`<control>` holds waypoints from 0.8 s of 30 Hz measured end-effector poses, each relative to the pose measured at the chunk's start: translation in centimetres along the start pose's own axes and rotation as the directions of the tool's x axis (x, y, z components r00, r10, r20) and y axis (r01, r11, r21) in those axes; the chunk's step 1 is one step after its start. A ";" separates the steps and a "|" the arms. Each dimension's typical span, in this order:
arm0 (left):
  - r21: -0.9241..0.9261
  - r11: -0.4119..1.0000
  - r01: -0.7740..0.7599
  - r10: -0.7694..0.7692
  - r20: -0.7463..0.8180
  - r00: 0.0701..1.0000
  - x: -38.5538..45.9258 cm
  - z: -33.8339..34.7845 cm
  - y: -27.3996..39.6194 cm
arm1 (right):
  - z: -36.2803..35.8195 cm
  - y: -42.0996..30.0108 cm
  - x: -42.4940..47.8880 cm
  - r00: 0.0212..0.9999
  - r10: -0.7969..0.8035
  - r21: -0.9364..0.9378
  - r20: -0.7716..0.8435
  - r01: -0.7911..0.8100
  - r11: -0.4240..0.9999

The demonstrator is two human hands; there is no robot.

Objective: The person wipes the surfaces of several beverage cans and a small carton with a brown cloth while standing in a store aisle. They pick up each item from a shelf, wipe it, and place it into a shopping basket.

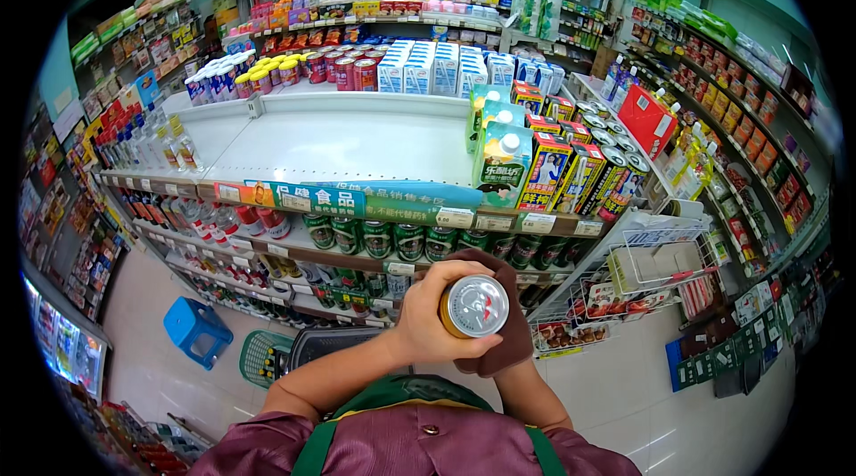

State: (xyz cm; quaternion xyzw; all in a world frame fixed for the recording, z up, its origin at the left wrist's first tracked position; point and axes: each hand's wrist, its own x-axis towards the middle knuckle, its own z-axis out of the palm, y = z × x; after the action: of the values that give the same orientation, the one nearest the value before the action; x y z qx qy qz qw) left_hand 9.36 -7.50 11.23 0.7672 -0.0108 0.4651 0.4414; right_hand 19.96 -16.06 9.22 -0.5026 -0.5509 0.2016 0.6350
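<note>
My left hand (422, 312) is wrapped around a gold-sided drink can (476, 306), its silver lid and pull tab facing up. A brown cloth (513, 335) lies against the can's right side. My right hand is hidden under this cloth; only the wrist and forearm (528, 390) show. Just beyond my hands stands a white display shelf (334, 135). On its top tier, to the right, are green juice cartons (503, 165), yellow-and-black boxed drinks (545, 172) and tall black cans (605, 182). Green beer cans (408, 240) line the tier below.
Glass bottles (182, 145) stand at the shelf's left end. A blue plastic stool (197, 329) and a green basket (257, 355) holding small bottles are on the floor at left, beside a dark crate (328, 342). A wire rack (659, 269) hangs at the shelf's right end.
</note>
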 end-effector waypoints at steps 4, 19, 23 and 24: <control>0.273 0.943 -0.188 0.157 0.131 0.979 1.5 -2.2 -1.3 | -0.3 1.4 -0.1 0.988 0.061 -0.089 0.142 -0.048 0.995; -0.021 0.989 0.143 -0.142 0.062 0.988 -1.4 -0.8 -0.1 | 1.7 1.7 -1.1 0.973 0.175 0.356 -0.150 -0.112 0.928; 0.241 0.947 -0.212 0.160 0.218 0.963 1.0 -1.5 0.6 | 0.5 2.4 -1.7 0.951 0.310 0.449 0.017 -0.284 0.847; 0.347 0.920 -0.179 0.129 0.164 0.978 1.2 -1.7 0.8 | 0.6 2.8 -1.5 0.941 0.335 0.612 0.045 -0.291 0.735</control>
State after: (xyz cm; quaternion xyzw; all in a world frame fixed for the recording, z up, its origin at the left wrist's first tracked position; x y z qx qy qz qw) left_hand 8.51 -6.35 12.95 0.8621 -0.0164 0.4385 0.2536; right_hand 19.79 -15.90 5.96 -0.3625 -0.3415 0.4549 0.7382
